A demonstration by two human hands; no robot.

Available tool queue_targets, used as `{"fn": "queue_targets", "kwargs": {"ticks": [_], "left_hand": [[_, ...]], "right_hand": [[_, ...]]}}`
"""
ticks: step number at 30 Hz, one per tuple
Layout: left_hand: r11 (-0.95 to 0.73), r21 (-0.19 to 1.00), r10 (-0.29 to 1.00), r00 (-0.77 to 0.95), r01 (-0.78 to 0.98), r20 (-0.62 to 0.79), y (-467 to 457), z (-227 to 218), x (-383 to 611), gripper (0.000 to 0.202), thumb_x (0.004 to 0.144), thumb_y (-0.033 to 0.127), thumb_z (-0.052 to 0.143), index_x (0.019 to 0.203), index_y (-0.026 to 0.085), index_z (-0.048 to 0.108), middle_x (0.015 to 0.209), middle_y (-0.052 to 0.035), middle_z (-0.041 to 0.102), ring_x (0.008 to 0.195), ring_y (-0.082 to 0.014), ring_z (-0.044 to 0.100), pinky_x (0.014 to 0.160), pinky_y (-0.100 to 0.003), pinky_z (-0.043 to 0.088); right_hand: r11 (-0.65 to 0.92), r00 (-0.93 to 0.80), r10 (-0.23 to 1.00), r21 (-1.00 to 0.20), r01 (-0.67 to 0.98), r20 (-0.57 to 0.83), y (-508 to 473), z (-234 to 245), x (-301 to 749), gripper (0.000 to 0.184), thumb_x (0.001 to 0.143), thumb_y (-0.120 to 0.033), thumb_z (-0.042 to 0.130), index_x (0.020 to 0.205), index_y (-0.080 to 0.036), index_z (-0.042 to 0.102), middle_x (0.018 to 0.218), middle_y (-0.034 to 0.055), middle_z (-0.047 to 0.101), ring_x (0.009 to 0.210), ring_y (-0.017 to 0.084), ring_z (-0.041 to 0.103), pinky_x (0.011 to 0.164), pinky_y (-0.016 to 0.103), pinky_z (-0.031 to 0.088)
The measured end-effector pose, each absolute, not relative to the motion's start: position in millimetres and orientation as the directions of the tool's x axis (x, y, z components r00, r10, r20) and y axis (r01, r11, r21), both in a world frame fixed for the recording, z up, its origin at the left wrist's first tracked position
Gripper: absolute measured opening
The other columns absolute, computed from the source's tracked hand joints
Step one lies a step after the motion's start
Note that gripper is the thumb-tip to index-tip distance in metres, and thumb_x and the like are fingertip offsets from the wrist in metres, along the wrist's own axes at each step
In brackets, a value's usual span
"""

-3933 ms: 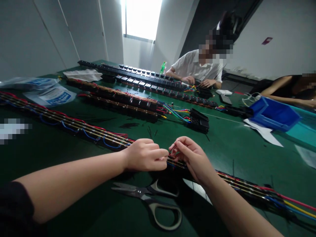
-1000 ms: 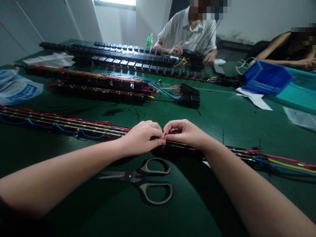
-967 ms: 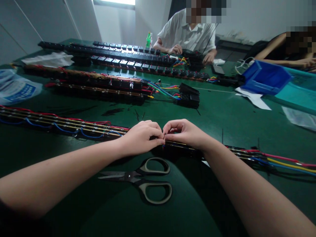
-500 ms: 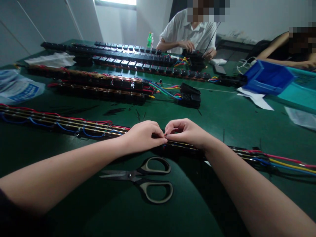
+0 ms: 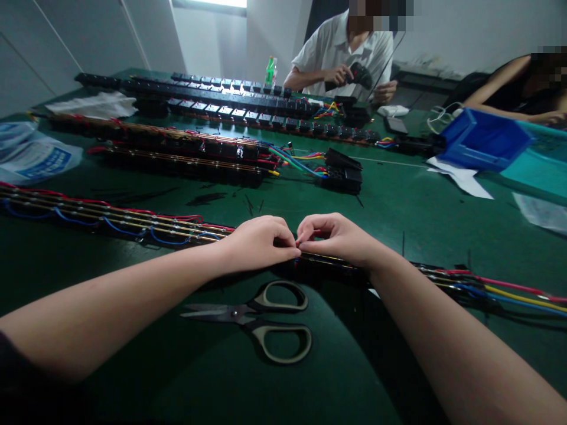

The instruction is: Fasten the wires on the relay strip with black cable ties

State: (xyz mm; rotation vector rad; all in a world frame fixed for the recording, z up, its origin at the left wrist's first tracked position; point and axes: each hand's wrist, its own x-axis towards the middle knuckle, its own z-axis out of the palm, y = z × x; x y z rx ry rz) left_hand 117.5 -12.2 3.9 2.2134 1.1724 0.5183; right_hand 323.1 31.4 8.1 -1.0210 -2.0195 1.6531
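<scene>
A long black strip with brass-coloured rods and red and blue wires runs across the table in front of me. Over its middle, my left hand and my right hand meet with thumbs and fingertips pinched together. A tiny dark and reddish bit shows between the fingertips, too small to name. Both hands hide the part of the strip beneath them. Thin black tails stand up from the strip to the right of my right hand. Scissors with black and grey handles lie partly spread just below my hands.
Similar wired strips and black strips lie farther back, with black connectors. Black slivers are scattered between. A blue bin stands right. Across the table, a person in a white shirt holds a black tool; another sits right.
My hands stay pinched at the same spot on the strip, with hardly any movement. The person opposite has raised the black tool from the table. The whole view has shifted slightly.
</scene>
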Motion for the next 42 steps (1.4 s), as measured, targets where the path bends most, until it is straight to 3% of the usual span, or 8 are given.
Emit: {"fn": "queue_targets", "kwargs": {"ticks": [24, 32, 42], "left_hand": [[-0.417, 0.674, 0.843, 0.537, 0.609, 0.037, -11.7, 4.2, 116.4, 0.015, 0.085, 0.030, 0.067, 0.078, 0.019, 0.074, 0.083, 0.0009, 0.064, 0.077, -0.0122, 0.057, 0.068, -0.025, 0.039], [-0.424, 0.678, 0.857, 0.507, 0.600, 0.087, -13.7, 1.1, 117.7, 0.015, 0.085, 0.028, 0.067, 0.075, 0.017, 0.072, 0.083, 0.0001, 0.064, 0.077, -0.0127, 0.058, 0.070, -0.025, 0.040], [-0.431, 0.715, 0.868, 0.469, 0.551, 0.162, -16.7, -0.7, 117.2, 0.013, 0.086, 0.025, 0.067, 0.076, 0.018, 0.071, 0.082, -0.0001, 0.065, 0.077, -0.0123, 0.060, 0.071, -0.025, 0.043]], "right_hand": [[0.079, -0.717, 0.672, -0.944, 0.319, -0.186, 33.1, 5.9, 325.0, 0.028, 0.068, -0.038, 0.080, 0.080, -0.016, 0.067, 0.080, 0.0013, 0.068, 0.075, 0.013, 0.062, 0.069, 0.027, 0.048], [0.107, -0.720, 0.672, -0.939, 0.326, -0.174, 33.1, 8.6, 326.3, 0.030, 0.076, -0.045, 0.074, 0.078, -0.016, 0.066, 0.075, -0.0005, 0.062, 0.071, 0.012, 0.055, 0.065, 0.025, 0.042], [0.083, -0.730, 0.656, -0.944, 0.321, -0.190, 33.6, 4.6, 325.7, 0.040, 0.071, -0.051, 0.079, 0.078, -0.016, 0.062, 0.072, -0.0018, 0.058, 0.067, 0.010, 0.052, 0.061, 0.024, 0.040]]}}
